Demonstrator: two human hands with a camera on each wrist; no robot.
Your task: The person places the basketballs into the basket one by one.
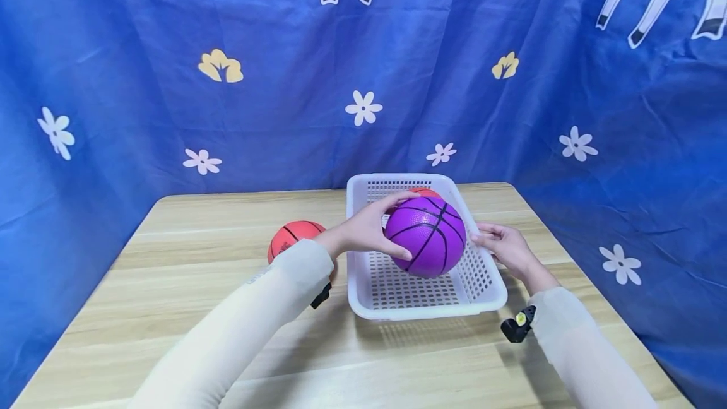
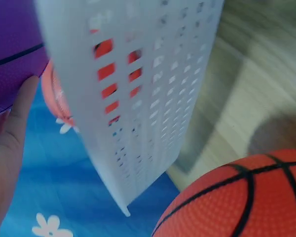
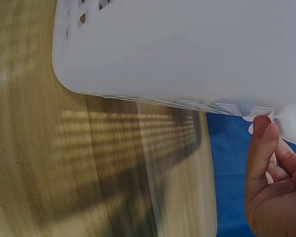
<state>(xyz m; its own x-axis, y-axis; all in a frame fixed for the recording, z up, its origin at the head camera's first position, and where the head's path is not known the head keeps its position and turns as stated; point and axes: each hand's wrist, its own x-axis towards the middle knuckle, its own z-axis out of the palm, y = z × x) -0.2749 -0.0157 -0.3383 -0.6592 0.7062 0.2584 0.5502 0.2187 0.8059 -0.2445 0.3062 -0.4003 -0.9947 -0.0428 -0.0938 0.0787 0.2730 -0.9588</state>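
The left hand (image 1: 369,227) grips a purple ball (image 1: 427,237) from its left side, thumb and fingers spread round it, over a white perforated basket (image 1: 359,289). Behind the purple ball, an orange-red ball (image 1: 426,193) shows in the far part of the basket. In the left wrist view the left hand's finger (image 2: 22,106) lies against the purple ball (image 2: 15,59). The right hand (image 1: 508,250) holds the basket's right rim; in the right wrist view the right hand (image 3: 276,187) has its fingertips at the basket's edge (image 3: 187,59).
Another orange-red ball (image 1: 292,237) rests on the wooden table (image 1: 187,257) left of the basket, partly hidden by the left forearm. A blue patterned curtain (image 1: 272,112) hangs behind the table and along both sides.
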